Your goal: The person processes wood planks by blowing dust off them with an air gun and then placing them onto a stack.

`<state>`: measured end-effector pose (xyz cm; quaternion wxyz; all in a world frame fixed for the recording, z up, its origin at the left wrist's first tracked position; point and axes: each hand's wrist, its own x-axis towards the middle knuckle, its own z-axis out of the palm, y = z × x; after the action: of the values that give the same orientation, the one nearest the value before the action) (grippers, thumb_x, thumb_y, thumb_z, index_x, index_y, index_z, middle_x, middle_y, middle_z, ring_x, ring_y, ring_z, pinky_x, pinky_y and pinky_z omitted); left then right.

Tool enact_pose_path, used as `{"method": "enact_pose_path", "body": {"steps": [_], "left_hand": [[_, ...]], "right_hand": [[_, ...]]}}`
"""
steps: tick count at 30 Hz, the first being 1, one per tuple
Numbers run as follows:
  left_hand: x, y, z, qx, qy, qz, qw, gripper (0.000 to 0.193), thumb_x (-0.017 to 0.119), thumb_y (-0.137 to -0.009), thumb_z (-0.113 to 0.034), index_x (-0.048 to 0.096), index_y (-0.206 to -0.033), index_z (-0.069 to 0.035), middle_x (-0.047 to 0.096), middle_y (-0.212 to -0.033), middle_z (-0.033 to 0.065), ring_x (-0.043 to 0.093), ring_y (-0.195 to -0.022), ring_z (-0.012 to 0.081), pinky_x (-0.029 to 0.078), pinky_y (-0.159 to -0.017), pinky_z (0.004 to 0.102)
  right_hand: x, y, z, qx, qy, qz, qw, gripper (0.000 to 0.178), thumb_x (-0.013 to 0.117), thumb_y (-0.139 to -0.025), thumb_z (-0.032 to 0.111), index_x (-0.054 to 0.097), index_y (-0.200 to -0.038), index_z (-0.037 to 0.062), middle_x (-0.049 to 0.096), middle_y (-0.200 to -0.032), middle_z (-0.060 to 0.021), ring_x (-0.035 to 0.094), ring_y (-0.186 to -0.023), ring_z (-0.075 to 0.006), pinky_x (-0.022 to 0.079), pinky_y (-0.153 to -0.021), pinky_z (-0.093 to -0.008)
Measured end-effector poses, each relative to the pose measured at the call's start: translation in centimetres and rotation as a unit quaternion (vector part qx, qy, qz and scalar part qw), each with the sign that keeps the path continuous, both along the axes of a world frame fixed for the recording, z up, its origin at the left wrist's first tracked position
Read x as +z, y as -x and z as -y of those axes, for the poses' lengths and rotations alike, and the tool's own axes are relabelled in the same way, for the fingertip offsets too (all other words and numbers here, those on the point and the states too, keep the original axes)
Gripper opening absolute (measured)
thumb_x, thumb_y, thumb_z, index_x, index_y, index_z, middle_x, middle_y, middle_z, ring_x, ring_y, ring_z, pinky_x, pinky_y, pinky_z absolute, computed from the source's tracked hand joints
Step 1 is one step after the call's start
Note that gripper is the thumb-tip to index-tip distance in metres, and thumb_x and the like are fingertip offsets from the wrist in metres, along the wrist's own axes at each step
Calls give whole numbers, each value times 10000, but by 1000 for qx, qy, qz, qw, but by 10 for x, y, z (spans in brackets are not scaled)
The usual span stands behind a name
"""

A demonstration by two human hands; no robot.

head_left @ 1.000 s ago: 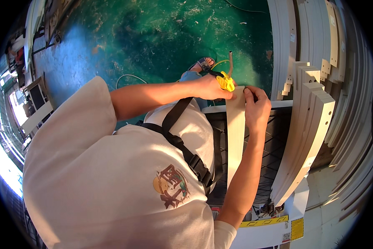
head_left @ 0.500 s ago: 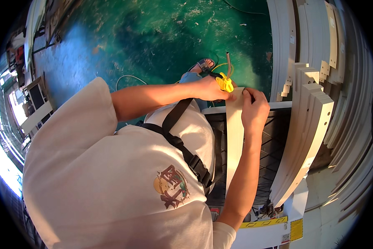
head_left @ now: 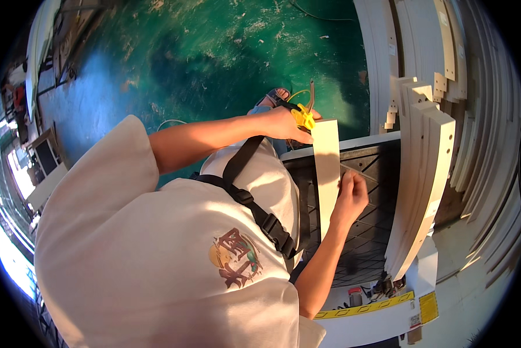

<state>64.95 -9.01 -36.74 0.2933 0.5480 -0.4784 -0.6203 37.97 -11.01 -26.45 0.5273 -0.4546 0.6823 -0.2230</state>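
My left hand point(head_left: 282, 123) is closed round a yellow air blow gun point(head_left: 303, 117) with a thin metal tube pointing away from me. Its thumb lies by the left edge of a long pale board point(head_left: 328, 152), near the board's far end. Beside the right edge, farther down, is my right hand point(head_left: 352, 194), fingers curled into a pinch. Whatever it holds, if anything, is hidden. The board rests lengthwise over a black ribbed surface point(head_left: 376, 203), and my right forearm covers its near part.
Several pale curved boards point(head_left: 417, 174) stand stacked on the right, with more stacks point(head_left: 382, 58) behind. A white edge with a yellow strip point(head_left: 368, 305) runs along the near side. The green floor point(head_left: 214, 64) has a loose cable on it.
My right hand has left the board's far end and moved nearer to me along its right edge. My left hand, still on the blow gun, has shifted slightly left, off the board's end.
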Motion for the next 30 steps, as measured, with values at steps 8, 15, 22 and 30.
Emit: {"method": "enact_pose_path", "body": {"steps": [8, 15, 22, 30], "left_hand": [[26, 38, 32, -50, 95, 212, 971, 795, 850, -822, -353, 517, -1514, -150, 688, -1300, 154, 624, -1226, 247, 477, -1058, 407], [-49, -7, 45, 269, -195, -50, 942, 500, 654, -1030, -434, 627, -1252, 13, 749, -976, 156, 704, -708, 184, 542, -593, 294], [-92, -83, 63, 108, -172, 121, 972, 433, 728, -973, -470, 693, -882, -48, 736, -858, 81, 686, -749, 194, 515, -683, 329], [-111, -94, -23, -250, 135, 328, 901, 290, 664, -963, -333, 730, -1060, -67, 733, -878, 161, 703, -867, 384, 528, -759, 472]], "right_hand": [[0, 52, -130, -128, -99, 82, 983, 147, 706, -1018, 131, 725, -1029, -14, 649, -822, 14, 551, -707, -66, 440, -647, -226], [48, 197, -231, -471, 72, 166, 863, 134, 641, -1010, 108, 681, -1082, 2, 677, -896, -83, 640, -793, -175, 508, -725, -311], [170, 243, -370, -586, 162, -245, 755, 110, 673, -954, 6, 642, -1059, 9, 654, -981, -95, 660, -921, -226, 537, -864, -355], [280, 292, -439, -456, 211, -766, 402, 135, 745, -930, 58, 661, -1004, -18, 662, -986, -134, 638, -920, -319, 519, -850, -422]]}}
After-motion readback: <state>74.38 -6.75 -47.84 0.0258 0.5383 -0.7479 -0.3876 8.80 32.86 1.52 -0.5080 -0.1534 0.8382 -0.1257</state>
